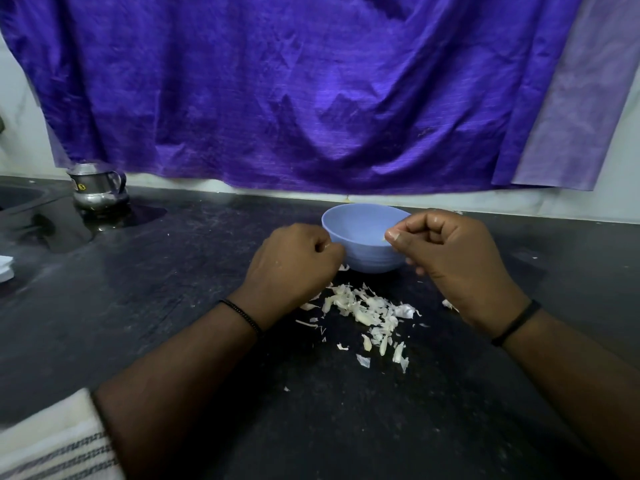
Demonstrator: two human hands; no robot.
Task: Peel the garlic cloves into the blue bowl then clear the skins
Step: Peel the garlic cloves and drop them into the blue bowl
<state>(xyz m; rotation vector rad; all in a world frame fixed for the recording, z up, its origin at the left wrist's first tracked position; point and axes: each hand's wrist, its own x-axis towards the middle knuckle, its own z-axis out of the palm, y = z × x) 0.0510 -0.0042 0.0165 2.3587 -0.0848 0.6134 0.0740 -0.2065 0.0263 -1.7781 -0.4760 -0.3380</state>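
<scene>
Judging by the pile of pale papery garlic skins [367, 315] at centre frame on the dark stone counter [173, 278], peeling is well along and clearing not begun, while the right hand [450, 258] pinches a pale scrap in its grip at the rim of the round blue plastic bowl [360, 233] and the left hand [294, 268] is curled, contents hidden.

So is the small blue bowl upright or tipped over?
Upright: the small blue bowl sits on its base on the dark countertop, rim facing up.

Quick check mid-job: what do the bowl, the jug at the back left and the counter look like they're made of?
Bowl: likely plastic, matte pale blue, even colour with no glare and moulded ridges near the base.
Jug: metal, probably steel, polished; it shows bright reflections and a sticker.
Counter: dark stone by the look, semi-gloss and scuffed; it mirrors the jug faintly, with pale scratches.
</scene>
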